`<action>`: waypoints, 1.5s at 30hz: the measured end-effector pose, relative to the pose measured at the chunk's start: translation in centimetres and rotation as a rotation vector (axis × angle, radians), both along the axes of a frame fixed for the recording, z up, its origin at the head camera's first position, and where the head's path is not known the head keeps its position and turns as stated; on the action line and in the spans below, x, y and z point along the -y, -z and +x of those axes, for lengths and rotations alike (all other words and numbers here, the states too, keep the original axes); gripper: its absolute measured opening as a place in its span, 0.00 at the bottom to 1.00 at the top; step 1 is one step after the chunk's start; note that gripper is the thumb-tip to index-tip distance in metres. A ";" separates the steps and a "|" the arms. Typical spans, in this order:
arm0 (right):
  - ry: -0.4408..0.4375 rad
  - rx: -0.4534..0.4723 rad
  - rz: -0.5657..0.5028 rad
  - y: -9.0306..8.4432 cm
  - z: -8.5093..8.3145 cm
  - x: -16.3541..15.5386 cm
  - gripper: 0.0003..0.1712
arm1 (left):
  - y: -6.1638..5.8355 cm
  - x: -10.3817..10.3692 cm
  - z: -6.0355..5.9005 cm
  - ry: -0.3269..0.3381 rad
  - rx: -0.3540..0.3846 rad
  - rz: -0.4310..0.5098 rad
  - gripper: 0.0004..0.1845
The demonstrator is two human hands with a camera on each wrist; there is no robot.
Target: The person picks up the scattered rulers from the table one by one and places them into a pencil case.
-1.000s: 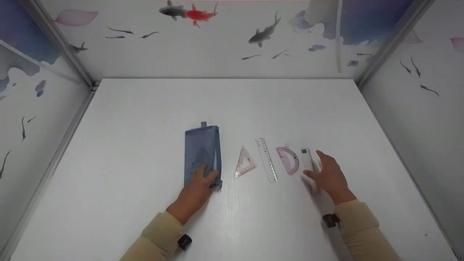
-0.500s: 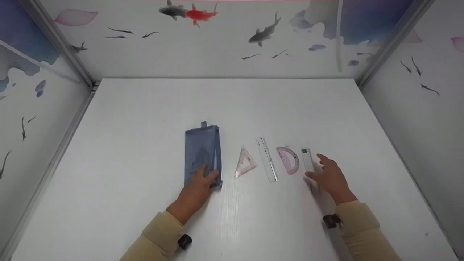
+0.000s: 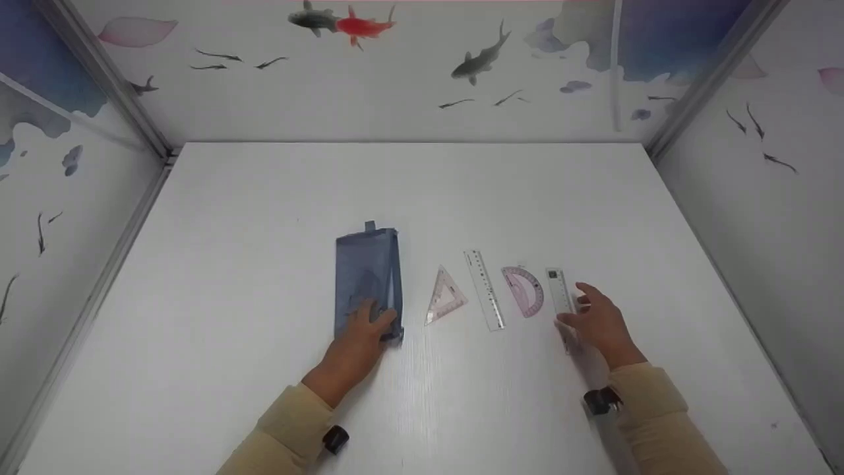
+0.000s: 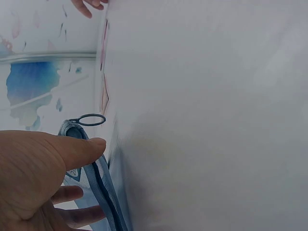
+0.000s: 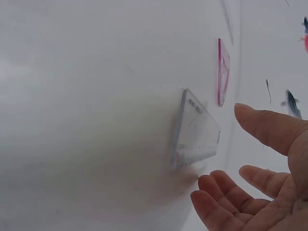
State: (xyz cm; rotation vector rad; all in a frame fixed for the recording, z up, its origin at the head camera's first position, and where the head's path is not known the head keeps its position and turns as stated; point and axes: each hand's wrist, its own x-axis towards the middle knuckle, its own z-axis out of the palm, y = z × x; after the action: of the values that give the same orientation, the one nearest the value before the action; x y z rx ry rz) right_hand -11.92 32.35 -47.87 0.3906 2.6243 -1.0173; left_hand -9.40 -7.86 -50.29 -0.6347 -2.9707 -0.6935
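My left hand (image 3: 353, 346) rests on the near end of a blue mesh pencil case (image 3: 356, 264), thumb by its zipper edge. A ring-shaped zipper pull (image 4: 91, 119) sticks out past the thumb in the left wrist view. To the right, my right hand (image 3: 603, 330) hovers beside a clear ruler (image 3: 559, 290), fingers loosely bent and nothing held. Between its fingers and that ruler a gap shows in the right wrist view. A pinkish set square (image 3: 443, 311), a longer clear ruler (image 3: 484, 290) and a pink protractor (image 3: 538, 297) lie in a row between both hands.
The white table (image 3: 231, 284) has a straight back edge against a wall (image 3: 250, 99) printed with fish. Side panels enclose it left and right. Dark wrist devices (image 3: 336, 440) are strapped at both sleeves.
My right hand has shifted slightly, its thumb drawing right and its fingers lowering, so more of the short ruler's near end shows. My left hand and the pencil case have stayed put.
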 end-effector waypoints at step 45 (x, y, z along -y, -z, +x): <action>0.069 0.008 0.085 0.4 0.5 1.1 0.39 | -0.1 0.0 -0.1 -0.003 0.034 0.016 0.27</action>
State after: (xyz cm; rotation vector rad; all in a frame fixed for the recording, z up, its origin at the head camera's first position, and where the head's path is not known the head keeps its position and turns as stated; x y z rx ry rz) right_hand -11.39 31.27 -48.30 0.5070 2.6699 -0.9250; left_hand -9.51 -7.82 -50.17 -0.6238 -2.9928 -0.7350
